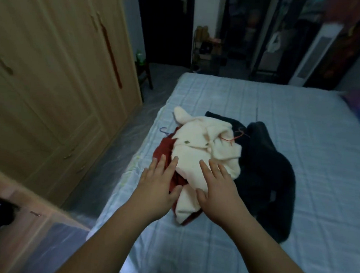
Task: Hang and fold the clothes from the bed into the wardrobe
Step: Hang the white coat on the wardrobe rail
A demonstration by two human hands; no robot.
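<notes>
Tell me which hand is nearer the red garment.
Left. The left hand lies with its fingers over the red garment; the right hand rests on the cream garment, beside it.

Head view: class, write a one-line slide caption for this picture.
Both open hands, left hand and right hand, reach onto a cream garment piled with red and dark clothes on the bed.
</notes>
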